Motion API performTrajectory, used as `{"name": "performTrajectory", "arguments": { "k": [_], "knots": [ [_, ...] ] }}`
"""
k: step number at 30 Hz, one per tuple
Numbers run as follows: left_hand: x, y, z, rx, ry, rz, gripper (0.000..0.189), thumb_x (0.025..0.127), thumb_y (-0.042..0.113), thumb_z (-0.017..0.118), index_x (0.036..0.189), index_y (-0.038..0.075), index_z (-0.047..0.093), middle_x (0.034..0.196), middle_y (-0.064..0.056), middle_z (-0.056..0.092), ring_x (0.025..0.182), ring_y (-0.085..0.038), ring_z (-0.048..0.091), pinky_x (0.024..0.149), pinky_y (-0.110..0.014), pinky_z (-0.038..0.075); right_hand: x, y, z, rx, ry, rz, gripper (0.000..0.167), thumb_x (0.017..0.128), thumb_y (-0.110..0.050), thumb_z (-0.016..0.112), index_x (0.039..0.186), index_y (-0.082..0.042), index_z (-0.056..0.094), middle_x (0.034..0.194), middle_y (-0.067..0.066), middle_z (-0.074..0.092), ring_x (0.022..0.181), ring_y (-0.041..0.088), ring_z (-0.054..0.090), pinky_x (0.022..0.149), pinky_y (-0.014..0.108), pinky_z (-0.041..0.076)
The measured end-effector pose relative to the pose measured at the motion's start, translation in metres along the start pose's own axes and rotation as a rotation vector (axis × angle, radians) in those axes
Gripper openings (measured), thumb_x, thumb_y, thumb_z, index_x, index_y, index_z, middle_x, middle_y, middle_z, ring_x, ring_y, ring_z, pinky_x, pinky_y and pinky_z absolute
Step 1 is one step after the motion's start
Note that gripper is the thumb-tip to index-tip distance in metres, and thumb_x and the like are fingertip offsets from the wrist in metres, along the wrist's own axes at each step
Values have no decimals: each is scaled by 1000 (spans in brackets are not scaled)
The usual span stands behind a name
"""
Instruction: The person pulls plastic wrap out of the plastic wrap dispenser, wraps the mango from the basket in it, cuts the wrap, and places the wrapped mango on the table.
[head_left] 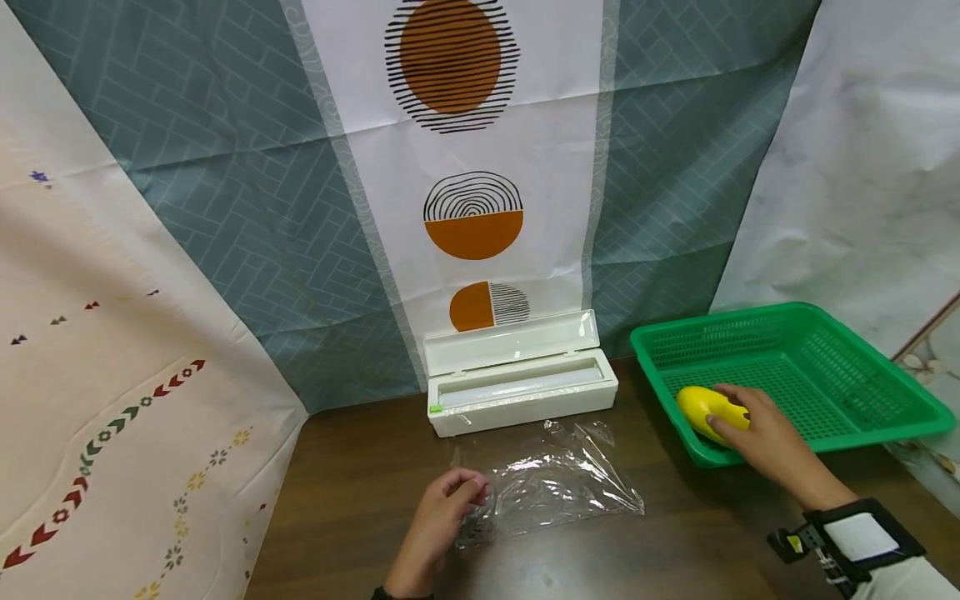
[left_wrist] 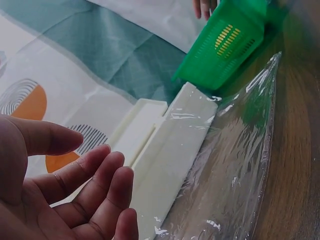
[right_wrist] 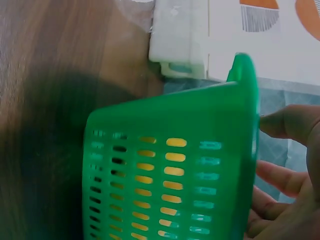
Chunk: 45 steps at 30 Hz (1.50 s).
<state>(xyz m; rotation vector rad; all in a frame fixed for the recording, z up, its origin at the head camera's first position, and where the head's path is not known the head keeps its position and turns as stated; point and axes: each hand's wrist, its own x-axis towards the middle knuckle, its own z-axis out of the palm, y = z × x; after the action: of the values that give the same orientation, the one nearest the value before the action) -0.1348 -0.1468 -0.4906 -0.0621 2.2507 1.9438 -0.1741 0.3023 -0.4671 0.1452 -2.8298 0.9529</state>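
Observation:
My right hand (head_left: 768,429) reaches over the near left rim of a green plastic basket (head_left: 802,312). Its thumb and fingers grip a smooth, oval yellow fruit, mango-like in shape (head_left: 697,406), inside the basket. In the right wrist view, the basket wall (right_wrist: 200,110) hides the fingertips, and yellow shows through its slots. A crumpled sheet of clear plastic wrap (head_left: 555,492) lies on the table. At its left edge is my left hand (head_left: 442,517). The left wrist view shows that hand (left_wrist: 75,195) with loosely bent fingers and nothing between thumb and fingertips.
Behind the plastic wrap stands a white wrap dispenser (head_left: 525,408) with its lid raised and a roll inside. The brown wooden table (head_left: 352,492) meets a patterned cloth backdrop (head_left: 480,150) at the back. Another cloth (head_left: 112,375) hangs at the left.

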Motion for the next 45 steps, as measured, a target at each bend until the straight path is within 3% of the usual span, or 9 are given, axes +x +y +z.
{"name": "performTrajectory", "arguments": {
  "k": [9,16,25,39,45],
  "knots": [
    [1,-7,-1,-3,-10,5,28,97,17,60,108,-9,66,95,-12,73,87,-22,68,83,-40,53,12,14,3,-126,-38,10,71,95,-35,68,145,9,42,140,42,39,121,58,43,90,72,41],
    [2,-9,-2,-4,-12,-11,30,98,17,59,109,-10,66,94,-9,73,87,-21,68,82,-39,52,16,19,4,-184,-71,0,77,90,-31,74,144,12,41,134,44,41,112,57,48,80,64,45],
    [3,-8,-2,-2,-14,-9,28,98,17,59,108,-8,67,95,-11,73,85,-20,67,82,-38,51,27,23,1,-253,-114,7,85,84,-36,77,143,14,41,134,46,43,114,61,49,83,67,45],
    [4,-7,-3,-3,-23,-5,28,98,17,58,108,-9,66,94,-10,73,86,-21,69,82,-38,52,40,31,-3,-267,-223,20,93,80,-31,81,141,22,34,130,52,41,113,64,47,86,68,45],
    [4,-7,-3,-1,-24,-6,29,98,17,58,108,-9,66,95,-11,73,86,-21,69,81,-38,52,43,32,-4,-258,-269,22,91,79,-28,81,138,23,35,120,49,49,103,55,55,80,61,48]
  ]
}}
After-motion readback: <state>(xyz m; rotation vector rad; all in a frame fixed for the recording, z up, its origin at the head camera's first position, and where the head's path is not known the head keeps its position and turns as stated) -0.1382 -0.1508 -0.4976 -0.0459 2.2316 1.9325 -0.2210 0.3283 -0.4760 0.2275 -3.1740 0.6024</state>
